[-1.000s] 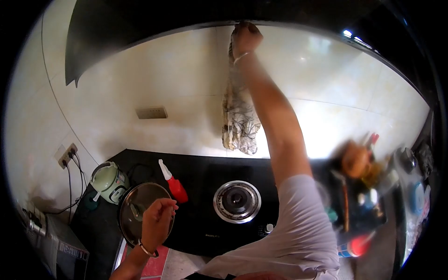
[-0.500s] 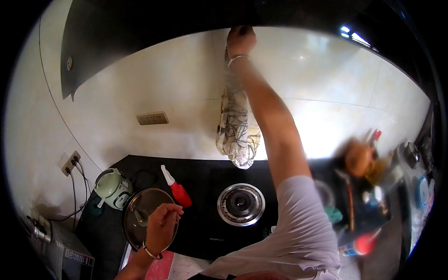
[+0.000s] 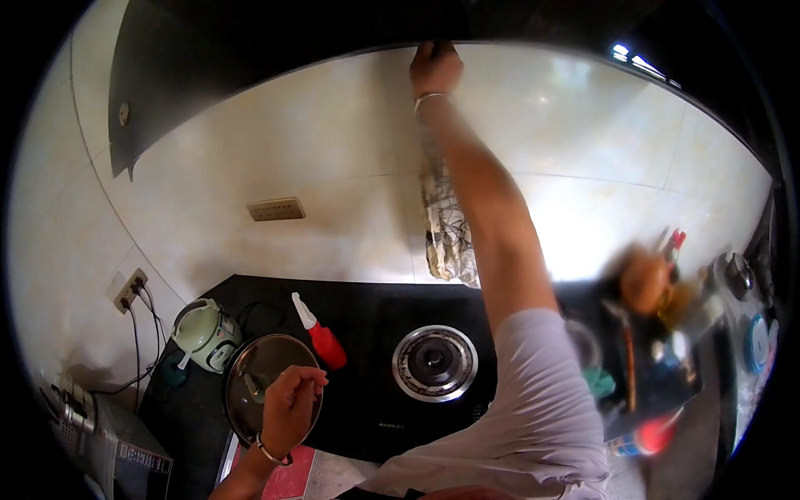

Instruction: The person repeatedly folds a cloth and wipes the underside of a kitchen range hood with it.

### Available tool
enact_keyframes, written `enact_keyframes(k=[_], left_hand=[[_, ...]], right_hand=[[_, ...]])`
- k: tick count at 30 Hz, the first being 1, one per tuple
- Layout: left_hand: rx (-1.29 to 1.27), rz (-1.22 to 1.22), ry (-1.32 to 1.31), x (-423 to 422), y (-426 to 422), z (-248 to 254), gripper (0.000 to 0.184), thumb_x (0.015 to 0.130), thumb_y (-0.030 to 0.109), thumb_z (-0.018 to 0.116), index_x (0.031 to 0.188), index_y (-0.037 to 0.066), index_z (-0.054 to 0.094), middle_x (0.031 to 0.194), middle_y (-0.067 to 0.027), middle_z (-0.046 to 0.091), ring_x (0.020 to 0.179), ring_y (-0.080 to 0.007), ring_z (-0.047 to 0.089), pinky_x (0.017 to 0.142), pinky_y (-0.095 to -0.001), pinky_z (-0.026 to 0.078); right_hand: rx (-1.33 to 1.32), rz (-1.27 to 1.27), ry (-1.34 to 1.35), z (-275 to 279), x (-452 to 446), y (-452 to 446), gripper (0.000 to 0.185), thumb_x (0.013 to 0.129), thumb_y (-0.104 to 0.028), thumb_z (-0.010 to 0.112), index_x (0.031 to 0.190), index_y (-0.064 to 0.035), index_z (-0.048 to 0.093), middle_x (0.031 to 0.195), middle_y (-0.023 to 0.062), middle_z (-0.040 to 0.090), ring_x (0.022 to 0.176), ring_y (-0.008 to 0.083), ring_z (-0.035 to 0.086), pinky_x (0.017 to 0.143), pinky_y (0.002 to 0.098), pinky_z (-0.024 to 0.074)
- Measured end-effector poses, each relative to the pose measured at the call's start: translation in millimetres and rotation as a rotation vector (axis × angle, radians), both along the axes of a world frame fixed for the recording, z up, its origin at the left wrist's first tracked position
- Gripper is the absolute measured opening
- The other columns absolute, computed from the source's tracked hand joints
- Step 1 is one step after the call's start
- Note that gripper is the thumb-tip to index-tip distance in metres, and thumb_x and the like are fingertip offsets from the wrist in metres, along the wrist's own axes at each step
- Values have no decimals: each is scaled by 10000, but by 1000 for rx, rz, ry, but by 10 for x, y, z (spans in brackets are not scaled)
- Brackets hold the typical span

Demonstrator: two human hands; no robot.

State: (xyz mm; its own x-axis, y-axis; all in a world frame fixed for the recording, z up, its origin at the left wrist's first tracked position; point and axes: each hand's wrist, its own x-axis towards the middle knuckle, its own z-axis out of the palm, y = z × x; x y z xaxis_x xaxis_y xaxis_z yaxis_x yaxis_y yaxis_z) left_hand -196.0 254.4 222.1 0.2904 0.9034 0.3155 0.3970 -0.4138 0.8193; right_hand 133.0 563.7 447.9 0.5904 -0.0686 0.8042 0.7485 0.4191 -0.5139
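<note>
My right hand (image 3: 437, 70) is raised to the lower edge of the dark range hood (image 3: 275, 50), its fingers closed round the top of a patterned cloth (image 3: 450, 242). The cloth hangs down against the tiled wall, partly behind my forearm. Low on the left, my left hand (image 3: 292, 404) hovers over the lidded pan (image 3: 250, 367) with its fingers curled; whether anything is in them is hidden. A red spray bottle (image 3: 327, 346) lies between the pan and the round gas burner (image 3: 435, 363).
A green rice cooker (image 3: 207, 335) stands left of the pan, near a wall socket (image 3: 131, 291) with cords. At the right are a brown pot (image 3: 646, 283), a wooden-handled utensil (image 3: 629, 367) and a red-and-blue container (image 3: 646, 437). A microwave-like appliance (image 3: 137, 458) is at lower left.
The hanging cloth has swung to the right, partly behind my right forearm. My right hand stays at the hood's edge. My left hand sits slightly lower in the view, still curled.
</note>
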Motion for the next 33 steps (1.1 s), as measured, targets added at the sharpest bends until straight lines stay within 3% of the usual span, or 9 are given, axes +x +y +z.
enact_keyframes(k=[9,12,18,21,24,30,33], left_hand=[[-10,-13,-14,7,-31,-10,215,888,-47,388,927,23,588,855,-54,616,717,-91,540,649,-235,449],[-16,-36,-34,31,-37,-11,232,878,-63,381,927,24,591,860,-57,617,715,-94,544,643,-234,449],[-24,-46,-6,0,-64,-11,257,870,-80,360,929,21,589,860,-58,619,718,-97,552,636,-242,453],[-42,-36,-17,-40,-67,-27,258,876,-77,352,925,19,586,858,-59,619,715,-97,554,633,-244,453],[-43,-33,-13,-73,-96,-20,251,886,-68,352,927,16,584,858,-58,620,714,-96,551,634,-240,449],[-81,-18,-57,-211,-156,-50,232,886,-60,370,916,6,590,839,-55,616,702,-95,540,641,-235,445],[-99,-16,-76,-268,-190,-124,230,877,-64,374,899,1,594,830,-57,617,689,-96,538,639,-238,449]], right_hand=[[110,27,-183,-18,9,-134,204,810,-158,529,734,16,602,760,256,614,709,422,602,627,470,496],[-11,118,-40,47,-16,-232,200,793,-141,554,715,38,597,754,265,609,715,422,604,629,453,500],[69,272,128,66,19,-70,217,786,-162,586,729,48,598,760,260,616,736,420,608,654,438,503],[120,340,289,84,19,45,244,725,-191,649,819,34,633,789,206,654,764,339,640,693,378,492],[111,381,327,133,-42,-43,184,776,-126,598,794,58,596,817,262,625,797,417,613,682,432,502],[126,444,343,150,-121,-43,158,795,-94,556,807,56,605,825,257,633,791,412,618,650,400,493],[148,900,611,216,-108,29,165,815,-75,520,811,54,624,812,236,644,743,366,630,622,385,478]])
